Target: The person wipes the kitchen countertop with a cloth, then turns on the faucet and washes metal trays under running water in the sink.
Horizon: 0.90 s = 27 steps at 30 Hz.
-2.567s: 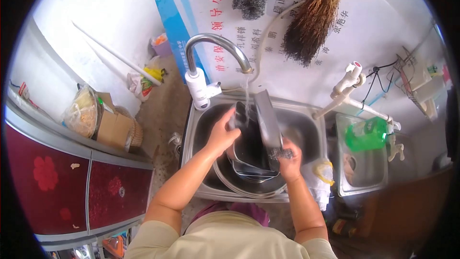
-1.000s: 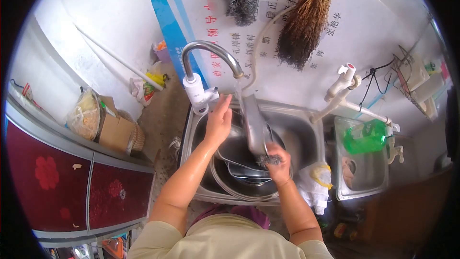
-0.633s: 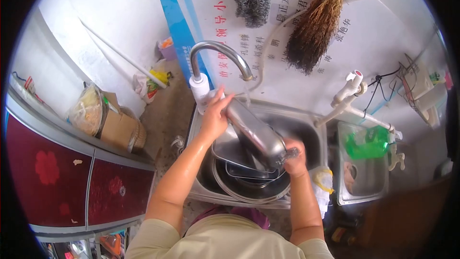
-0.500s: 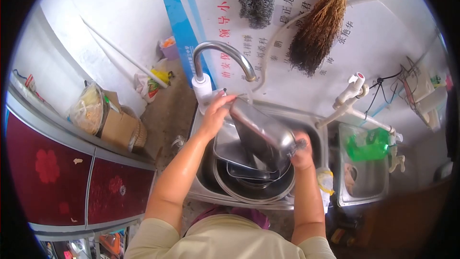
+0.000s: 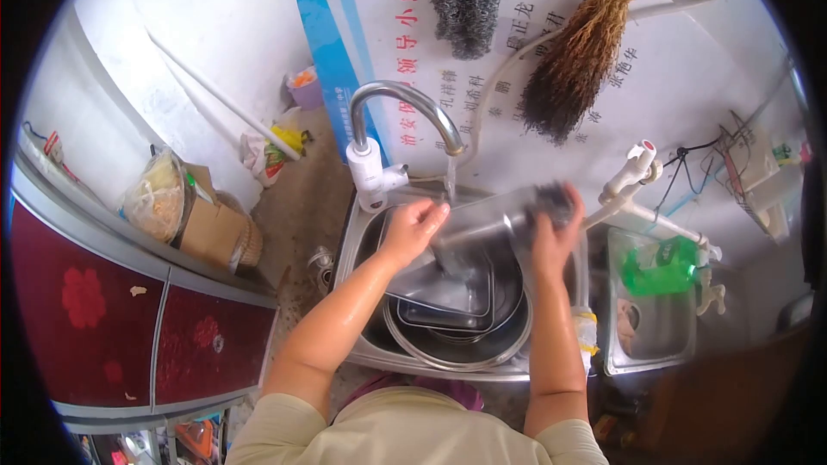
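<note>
I list: steel pan (image 5: 487, 217), blurred, between the hands — left hand (image 5: 415, 228) pinching one end; right hand (image 5: 556, 228) clutching wire scourer (image 5: 552, 201) at the other. Stacked pans (image 5: 457, 297) below both hands; running tap (image 5: 368, 174) beyond the left.

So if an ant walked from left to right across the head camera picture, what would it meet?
Cardboard box, purple tub, left hand, metal pan between the hands, right hand, green bottle.
</note>
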Available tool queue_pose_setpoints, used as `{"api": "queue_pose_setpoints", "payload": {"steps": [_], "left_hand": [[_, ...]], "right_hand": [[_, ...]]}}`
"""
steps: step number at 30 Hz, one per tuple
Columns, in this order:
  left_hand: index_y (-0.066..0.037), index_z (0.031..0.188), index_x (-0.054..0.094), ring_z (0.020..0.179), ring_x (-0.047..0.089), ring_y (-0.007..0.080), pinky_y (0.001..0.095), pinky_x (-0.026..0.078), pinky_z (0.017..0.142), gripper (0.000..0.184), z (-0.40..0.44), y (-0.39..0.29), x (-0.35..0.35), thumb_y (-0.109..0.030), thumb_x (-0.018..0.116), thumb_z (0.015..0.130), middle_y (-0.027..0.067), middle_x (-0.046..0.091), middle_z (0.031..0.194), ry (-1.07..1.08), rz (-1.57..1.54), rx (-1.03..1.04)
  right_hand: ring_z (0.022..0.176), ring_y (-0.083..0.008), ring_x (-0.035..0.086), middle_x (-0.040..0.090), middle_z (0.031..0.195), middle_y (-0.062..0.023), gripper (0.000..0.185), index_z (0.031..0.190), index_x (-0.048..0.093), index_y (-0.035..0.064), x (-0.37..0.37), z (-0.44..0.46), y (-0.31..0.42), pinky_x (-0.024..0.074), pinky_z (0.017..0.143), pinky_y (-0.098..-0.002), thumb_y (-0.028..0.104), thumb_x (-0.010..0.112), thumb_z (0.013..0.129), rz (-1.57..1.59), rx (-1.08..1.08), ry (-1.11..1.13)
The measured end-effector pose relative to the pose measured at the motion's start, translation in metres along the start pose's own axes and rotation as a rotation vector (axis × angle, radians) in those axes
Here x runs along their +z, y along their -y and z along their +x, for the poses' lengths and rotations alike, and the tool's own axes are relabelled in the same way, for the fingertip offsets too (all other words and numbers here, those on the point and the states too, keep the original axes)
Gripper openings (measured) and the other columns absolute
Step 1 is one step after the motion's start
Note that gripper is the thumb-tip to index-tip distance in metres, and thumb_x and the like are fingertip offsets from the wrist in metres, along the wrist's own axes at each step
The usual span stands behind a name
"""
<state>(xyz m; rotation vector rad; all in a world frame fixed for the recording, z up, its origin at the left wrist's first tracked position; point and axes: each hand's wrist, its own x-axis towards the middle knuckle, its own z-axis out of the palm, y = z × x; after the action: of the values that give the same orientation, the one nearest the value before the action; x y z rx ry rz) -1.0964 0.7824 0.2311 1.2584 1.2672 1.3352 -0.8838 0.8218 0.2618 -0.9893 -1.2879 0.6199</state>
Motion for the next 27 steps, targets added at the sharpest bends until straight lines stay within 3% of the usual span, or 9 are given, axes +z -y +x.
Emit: {"api": "queue_pose_setpoints", "payload": {"steps": [3, 6, 8, 11, 16, 19, 21, 23, 27], "left_hand": [[-0.006, 0.064, 0.052, 0.054, 0.032, 0.0036, 0.0223, 0.026, 0.048, 0.035, 0.000, 0.002, 0.013, -0.030, 0.051, 0.090, -0.0067, 0.040, 0.058, -0.062, -0.024, -0.013], [-0.002, 0.073, 0.057, 0.063, 0.044, 0.0060, 0.0244, 0.038, 0.058, 0.037, 0.002, 0.017, 0.027, -0.032, 0.045, 0.092, -0.0023, 0.052, 0.066, -0.205, -0.207, 0.022], [-0.006, 0.114, 0.048, 0.098, 0.053, 0.0204, 0.0320, 0.046, 0.084, 0.032, -0.015, 0.024, 0.035, -0.025, 0.031, 0.095, 0.0068, 0.053, 0.109, -0.123, -0.479, 0.089], [0.001, 0.087, 0.062, 0.078, 0.051, 0.0068, 0.0233, 0.042, 0.071, 0.039, -0.017, 0.039, 0.025, -0.030, 0.039, 0.094, 0.0022, 0.061, 0.085, -0.314, -0.549, -0.123], [-0.007, 0.055, 0.044, 0.052, 0.037, 0.0037, 0.0240, 0.032, 0.047, 0.043, -0.009, 0.049, 0.024, -0.030, 0.046, 0.092, -0.0060, 0.039, 0.052, -0.423, -0.179, -0.036], [-0.004, 0.069, 0.054, 0.052, 0.040, 0.0052, 0.0219, 0.034, 0.048, 0.036, -0.008, 0.053, 0.011, -0.033, 0.049, 0.090, -0.0035, 0.047, 0.059, -0.480, -0.400, -0.251], [-0.002, 0.075, 0.055, 0.054, 0.044, 0.0067, 0.0230, 0.036, 0.048, 0.033, -0.001, 0.057, -0.005, -0.032, 0.052, 0.088, -0.0011, 0.051, 0.063, -0.500, -0.435, -0.291], [-0.001, 0.079, 0.056, 0.052, 0.046, 0.0078, 0.0238, 0.036, 0.044, 0.032, -0.004, 0.064, -0.009, -0.032, 0.053, 0.088, 0.0000, 0.052, 0.064, -0.562, -0.518, -0.244], [-0.002, 0.074, 0.056, 0.056, 0.045, 0.0102, 0.0258, 0.036, 0.050, 0.035, -0.017, 0.073, -0.017, -0.035, 0.054, 0.087, 0.0008, 0.051, 0.067, -0.602, -0.592, -0.401]], "right_hand": [[0.115, -0.0378, 0.035, 0.040, 0.120, -0.0214, 0.065, 0.121, 0.038, -0.0006, 0.023, -0.010, 0.019, 0.0257, 0.100, -0.0437, -0.001, 0.058, 0.060, -0.518, -0.386, 0.141], [0.116, -0.0406, 0.035, 0.040, 0.122, -0.0227, 0.062, 0.120, 0.042, -0.0013, 0.054, -0.039, 0.030, 0.0263, 0.099, -0.0487, 0.013, 0.057, 0.062, -0.567, -0.433, 0.472], [0.117, -0.0385, 0.036, 0.043, 0.121, -0.0191, 0.055, 0.120, 0.047, 0.0040, 0.071, -0.067, 0.046, 0.0256, 0.098, -0.0514, 0.022, 0.057, 0.069, -0.527, -0.515, 0.477], [0.120, -0.0351, 0.034, 0.044, 0.122, -0.0150, 0.047, 0.116, 0.054, 0.0093, 0.068, -0.069, 0.022, 0.0252, 0.099, -0.0506, 0.026, 0.059, 0.072, -0.636, -0.566, 0.546], [0.115, -0.0330, 0.041, 0.049, 0.115, -0.0153, 0.038, 0.113, 0.057, 0.0073, 0.076, -0.015, -0.001, 0.0288, 0.097, -0.0486, 0.024, 0.056, 0.079, -0.683, -0.269, 0.204], [0.114, -0.0420, 0.038, 0.045, 0.118, -0.0223, 0.036, 0.117, 0.052, 0.0021, 0.086, -0.014, -0.057, 0.0286, 0.099, -0.0464, 0.013, 0.052, 0.082, -0.280, 0.168, 0.118], [0.115, -0.0442, 0.037, 0.043, 0.120, -0.0238, 0.039, 0.119, 0.051, 0.0018, 0.103, -0.072, -0.049, 0.0287, 0.099, -0.0473, 0.009, 0.052, 0.081, -0.431, -0.209, 0.111], [0.118, -0.0438, 0.035, 0.043, 0.121, -0.0241, 0.040, 0.120, 0.050, 0.0031, 0.106, -0.108, -0.003, 0.0283, 0.099, -0.0487, 0.006, 0.052, 0.079, -0.380, -0.336, 0.375], [0.120, -0.0390, 0.033, 0.038, 0.128, -0.0201, 0.042, 0.127, 0.044, 0.0078, 0.084, -0.089, -0.090, 0.0275, 0.098, -0.0503, 0.021, 0.043, 0.087, -0.659, -0.092, 0.180]]}}
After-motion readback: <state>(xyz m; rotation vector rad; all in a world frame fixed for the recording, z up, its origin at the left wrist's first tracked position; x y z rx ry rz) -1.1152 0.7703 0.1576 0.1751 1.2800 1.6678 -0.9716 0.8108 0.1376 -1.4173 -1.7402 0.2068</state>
